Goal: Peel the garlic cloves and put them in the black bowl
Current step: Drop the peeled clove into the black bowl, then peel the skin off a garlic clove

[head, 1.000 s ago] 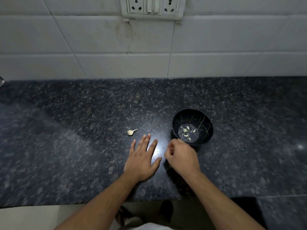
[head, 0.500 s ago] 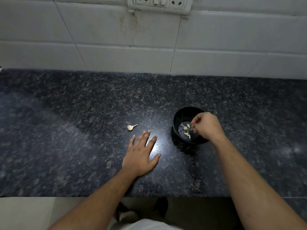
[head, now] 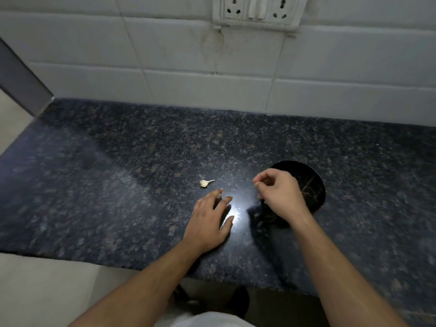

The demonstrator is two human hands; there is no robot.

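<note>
Right hand [head: 280, 197] is out of the black bowl [head: 313, 185] it dipped into half a second ago, fingers curled on nothing I can make out, left hand [head: 210, 220] spread flat, so I judge the garlic clove [head: 204, 183] on the counter [head: 118, 185] comes next.

Two bare forearms, no sleeves, left hand [head: 210, 218], right hand [head: 280, 194], white garment [head: 200, 320] at the waist

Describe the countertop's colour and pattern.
Dark blue-black granite countertop with brownish and grey speckles, polished enough to show glare; clearest in the head view.
</note>
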